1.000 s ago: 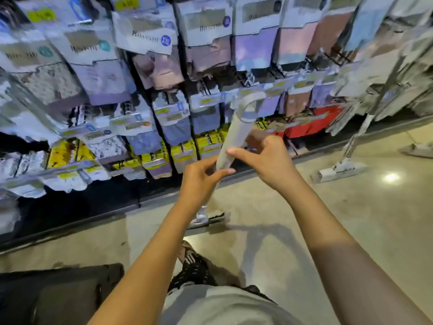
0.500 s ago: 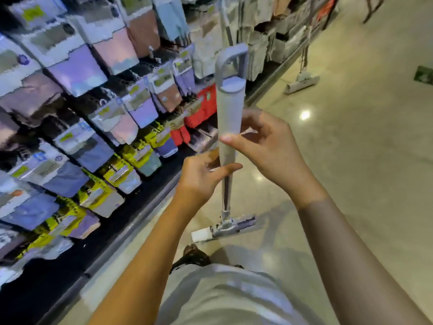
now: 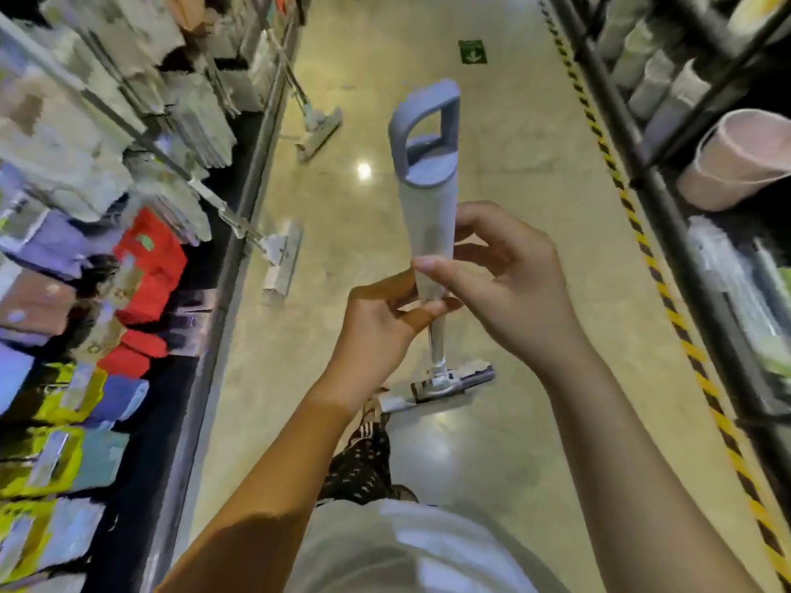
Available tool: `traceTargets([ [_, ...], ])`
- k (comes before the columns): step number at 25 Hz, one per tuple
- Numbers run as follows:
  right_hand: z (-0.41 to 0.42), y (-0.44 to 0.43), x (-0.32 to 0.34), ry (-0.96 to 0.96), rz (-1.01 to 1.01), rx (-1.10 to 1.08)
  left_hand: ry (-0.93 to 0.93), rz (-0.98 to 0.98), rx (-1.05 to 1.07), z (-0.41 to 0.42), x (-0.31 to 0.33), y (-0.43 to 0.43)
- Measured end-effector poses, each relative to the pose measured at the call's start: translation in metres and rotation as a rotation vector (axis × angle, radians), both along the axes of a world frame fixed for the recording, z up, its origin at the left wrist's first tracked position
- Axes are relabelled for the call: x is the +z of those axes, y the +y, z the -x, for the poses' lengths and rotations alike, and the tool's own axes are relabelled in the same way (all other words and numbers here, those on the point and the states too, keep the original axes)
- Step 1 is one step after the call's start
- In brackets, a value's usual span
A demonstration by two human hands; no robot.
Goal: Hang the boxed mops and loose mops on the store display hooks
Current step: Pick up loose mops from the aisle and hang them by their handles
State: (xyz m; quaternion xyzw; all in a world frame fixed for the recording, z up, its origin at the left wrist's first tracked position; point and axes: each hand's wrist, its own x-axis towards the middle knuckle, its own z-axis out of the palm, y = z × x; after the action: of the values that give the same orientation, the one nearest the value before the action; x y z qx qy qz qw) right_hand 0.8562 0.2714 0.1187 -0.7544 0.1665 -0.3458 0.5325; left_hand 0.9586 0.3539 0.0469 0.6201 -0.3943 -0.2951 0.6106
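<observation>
I hold a loose grey mop upright in the aisle. Its handle grip (image 3: 430,207) ends in a grey hanging loop at the top, and its flat head (image 3: 445,385) hangs just above the floor near my foot. My left hand (image 3: 376,331) grips the pole just under the thick grip. My right hand (image 3: 509,284) pinches the lower end of the grip between thumb and fingers. Two other loose mops (image 3: 282,254) (image 3: 319,130) lean against the left display with their heads on the floor.
The left display rack (image 3: 141,233) is packed with hanging cloth packs on hooks. A dark shelf unit (image 3: 702,258) on the right holds a pink tub (image 3: 744,160) and rolls. Yellow-black tape (image 3: 667,293) runs along the glossy floor. My foot (image 3: 364,460) stands below the mop.
My view has swung right, from facing the left display to looking down the aisle. Both hands keep the same hold on the mop, which stays upright in front of me.
</observation>
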Motion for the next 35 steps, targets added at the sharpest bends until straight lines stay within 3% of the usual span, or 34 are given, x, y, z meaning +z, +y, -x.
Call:
traceTargets([
  [9,-0.024,-0.079,0.005,0.039,0.026,-0.489,-0.127,-0.101,-0.401,-0.045,0.005,-0.125],
  [14,-0.03,-0.101,0.001,0.014,0.009,-0.671,-0.041,-0.054,-0.561,-0.055,0.004,-0.165],
  [25,0.06,-0.151,0.008,-0.147,-0.01,-1.118,-0.101,0.089,-1.008,0.022,0.015,-0.272],
  [29,0.104,-0.197,0.009,-0.129,0.003,-1.149,-0.119,0.102,-1.046,0.062,0.022,-0.323],
  [35,0.16,-0.296,0.019,-0.044,0.068,-1.057,-0.065,0.1,-0.931,0.12,0.034,-0.407],
])
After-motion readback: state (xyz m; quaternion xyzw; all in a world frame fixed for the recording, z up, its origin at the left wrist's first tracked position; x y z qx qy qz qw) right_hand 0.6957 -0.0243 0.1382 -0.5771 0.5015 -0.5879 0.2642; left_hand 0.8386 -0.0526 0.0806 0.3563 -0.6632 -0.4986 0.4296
